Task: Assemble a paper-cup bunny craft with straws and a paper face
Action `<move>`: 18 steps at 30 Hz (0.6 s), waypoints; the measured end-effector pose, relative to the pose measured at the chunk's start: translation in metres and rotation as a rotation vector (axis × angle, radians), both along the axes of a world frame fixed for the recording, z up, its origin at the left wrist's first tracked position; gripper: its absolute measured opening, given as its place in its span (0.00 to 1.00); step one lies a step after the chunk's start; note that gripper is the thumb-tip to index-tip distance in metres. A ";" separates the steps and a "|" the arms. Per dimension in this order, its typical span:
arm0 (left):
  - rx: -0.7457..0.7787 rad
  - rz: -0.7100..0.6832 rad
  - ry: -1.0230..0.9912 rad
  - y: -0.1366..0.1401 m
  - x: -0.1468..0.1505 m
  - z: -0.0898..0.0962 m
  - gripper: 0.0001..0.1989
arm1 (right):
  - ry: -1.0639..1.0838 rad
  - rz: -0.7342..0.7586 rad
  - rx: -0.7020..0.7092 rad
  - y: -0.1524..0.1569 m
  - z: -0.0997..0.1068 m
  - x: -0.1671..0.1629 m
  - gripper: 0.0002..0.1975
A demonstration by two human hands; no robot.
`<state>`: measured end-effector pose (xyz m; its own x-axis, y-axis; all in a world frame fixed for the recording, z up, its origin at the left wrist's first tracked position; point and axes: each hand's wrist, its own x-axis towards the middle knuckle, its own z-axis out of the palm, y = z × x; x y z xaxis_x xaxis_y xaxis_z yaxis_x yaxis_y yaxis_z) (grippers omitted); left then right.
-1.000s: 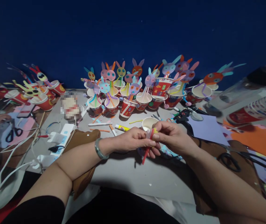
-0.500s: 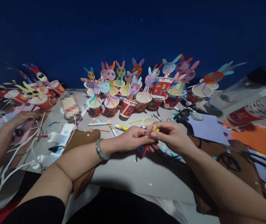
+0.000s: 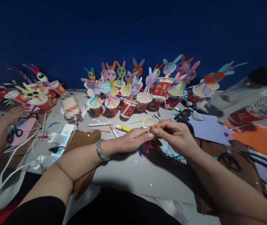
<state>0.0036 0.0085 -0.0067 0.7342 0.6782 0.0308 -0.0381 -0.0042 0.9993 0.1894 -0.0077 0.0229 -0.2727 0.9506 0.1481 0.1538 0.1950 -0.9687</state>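
Observation:
In the middle of the head view, my left hand and my right hand meet, thumbs and fingers pinched on a small red and yellow piece. A thin red strip hangs below the fingers. Most of the piece is hidden, so I cannot tell its exact kind. Just behind my hands stands a white-lined paper cup. Bits of blue paper lie under and beside my right hand. A yellow glue stick lies on the table beyond my left forearm.
Several paper cups holding rabbit-faced figures line the back. Scissors, purple paper and a cup stack are right. A power strip with white cables lies left, near another person's hand.
My hands stay together on the red and yellow piece, and my fingers shift slightly around it. The other person's hand at left has drawn back, showing black-handled scissors.

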 end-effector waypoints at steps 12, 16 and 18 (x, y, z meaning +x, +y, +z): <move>-0.602 -0.441 -0.148 -0.001 -0.004 0.002 0.28 | 0.095 0.215 -0.307 0.000 0.000 0.003 0.16; -0.588 -0.380 -0.135 0.000 0.000 -0.002 0.29 | 0.110 0.169 -0.291 -0.003 -0.003 -0.001 0.18; -0.515 -0.360 -0.101 0.001 0.002 -0.004 0.29 | 0.084 0.107 -0.181 -0.004 -0.004 -0.003 0.17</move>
